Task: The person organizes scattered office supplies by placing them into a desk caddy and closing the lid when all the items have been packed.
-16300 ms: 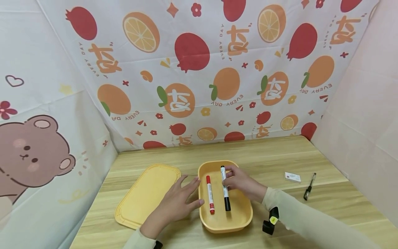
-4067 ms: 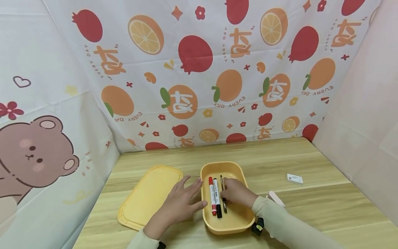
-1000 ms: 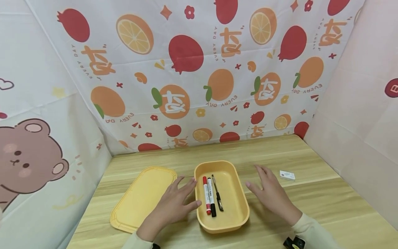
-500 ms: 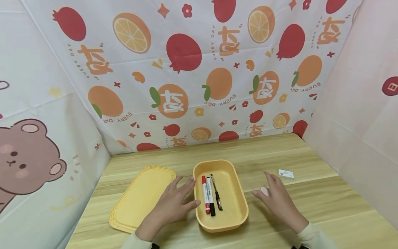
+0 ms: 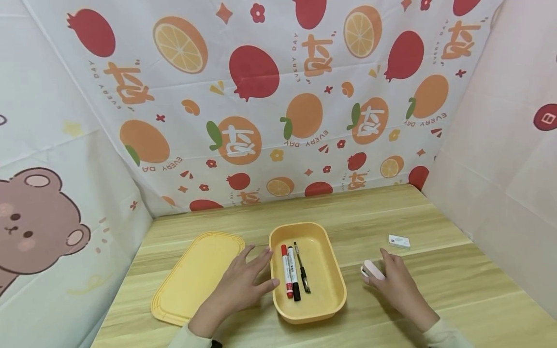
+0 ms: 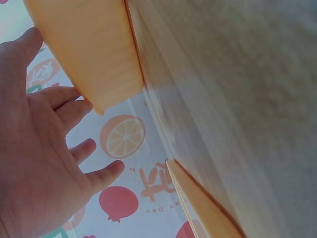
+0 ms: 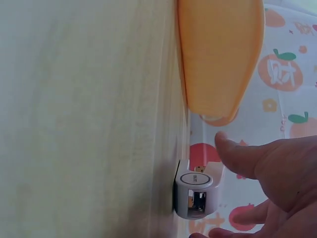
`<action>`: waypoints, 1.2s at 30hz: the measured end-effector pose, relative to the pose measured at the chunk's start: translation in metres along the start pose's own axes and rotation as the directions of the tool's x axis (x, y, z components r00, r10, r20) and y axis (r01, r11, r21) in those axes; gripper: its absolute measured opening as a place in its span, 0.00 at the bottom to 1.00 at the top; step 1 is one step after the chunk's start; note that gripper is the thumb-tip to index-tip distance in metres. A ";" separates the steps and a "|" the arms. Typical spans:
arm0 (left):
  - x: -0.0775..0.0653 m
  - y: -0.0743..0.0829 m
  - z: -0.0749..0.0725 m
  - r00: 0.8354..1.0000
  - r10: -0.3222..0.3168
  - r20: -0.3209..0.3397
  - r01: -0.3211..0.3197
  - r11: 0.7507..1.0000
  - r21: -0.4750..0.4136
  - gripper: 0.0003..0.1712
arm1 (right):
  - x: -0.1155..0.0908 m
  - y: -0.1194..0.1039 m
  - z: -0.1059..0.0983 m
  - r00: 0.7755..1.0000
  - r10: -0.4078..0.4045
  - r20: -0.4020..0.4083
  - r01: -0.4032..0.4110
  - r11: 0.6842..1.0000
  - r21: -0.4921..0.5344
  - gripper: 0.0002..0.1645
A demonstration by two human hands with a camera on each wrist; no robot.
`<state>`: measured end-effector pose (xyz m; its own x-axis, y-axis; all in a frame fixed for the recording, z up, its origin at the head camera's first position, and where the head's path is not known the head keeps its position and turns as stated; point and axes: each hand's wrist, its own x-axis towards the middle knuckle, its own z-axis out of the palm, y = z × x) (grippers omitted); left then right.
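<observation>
Stapler (image 5: pixel 374 269) near spread, empty right hand (image 5: pixel 398 285); left hand (image 5: pixel 245 285) splayed against tub (image 5: pixel 325 290) w/ markers (image 5: pixel 286 273), pen (image 5: pixel 303 273); backdrop (image 5: pixel 270 128) says "EVERY DAY".

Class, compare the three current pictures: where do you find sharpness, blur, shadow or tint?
Head view: evenly lit, the rounded yellow plastic tray sharply outlined; left wrist view: hazy, the pale wood-grain tabletop blurred; right wrist view: cool bluish tint, a soft shadow on the tabletop beside the small pale-pink stapler.

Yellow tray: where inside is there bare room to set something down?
Free: the tray floor between the pen and the right wall. Crowded: its left side, where the red marker, black-capped marker and pen lie close together.
</observation>
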<state>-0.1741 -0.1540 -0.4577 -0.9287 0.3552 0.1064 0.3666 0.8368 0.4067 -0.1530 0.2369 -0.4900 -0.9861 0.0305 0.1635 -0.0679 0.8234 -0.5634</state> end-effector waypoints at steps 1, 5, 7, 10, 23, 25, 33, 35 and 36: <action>0.000 0.000 0.000 1.000 0.000 0.000 0.000 1.000 0.000 0.44 | -0.001 0.001 0.000 1.000 0.002 0.002 -0.002 1.000 -0.006 0.59; 0.000 0.000 0.001 1.000 0.001 -0.003 -0.001 1.000 0.002 0.43 | -0.003 0.005 -0.002 1.000 -0.010 0.008 0.010 0.999 -0.035 0.57; 0.000 0.000 0.001 1.000 0.005 -0.007 -0.005 1.000 0.001 0.43 | -0.003 0.007 -0.002 1.000 -0.016 0.012 0.016 0.999 -0.050 0.54; 0.000 0.000 0.001 1.000 0.011 -0.007 -0.011 1.000 0.002 0.43 | -0.004 0.008 -0.002 0.999 -0.020 0.029 0.022 0.997 -0.068 0.49; -0.001 0.000 0.001 1.000 0.018 -0.020 -0.018 1.000 0.004 0.43 | -0.003 0.008 -0.004 0.996 -0.005 0.093 0.011 0.998 -0.058 0.23; -0.001 -0.001 0.001 1.000 0.017 -0.018 -0.017 1.000 0.003 0.43 | -0.003 0.008 -0.004 0.995 -0.006 0.099 0.011 0.998 -0.055 0.21; -0.001 -0.001 0.000 1.000 0.012 -0.018 -0.012 1.000 0.006 0.43 | -0.004 0.005 -0.004 0.995 0.004 0.100 0.001 0.999 -0.046 0.15; 0.000 -0.001 0.000 1.000 0.014 -0.017 -0.014 1.000 0.009 0.43 | -0.003 0.005 -0.004 0.996 0.008 0.091 -0.004 0.999 -0.045 0.15; 0.000 -0.001 0.000 1.000 0.014 -0.018 -0.014 1.000 0.010 0.43 | -0.003 0.005 -0.004 0.996 0.008 0.085 -0.004 0.999 -0.042 0.14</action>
<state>-0.1744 -0.1552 -0.4581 -0.9243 0.3594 0.1280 0.3799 0.8358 0.3964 -0.1497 0.2428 -0.4901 -0.9959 -0.0115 0.0897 -0.0575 0.8464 -0.5295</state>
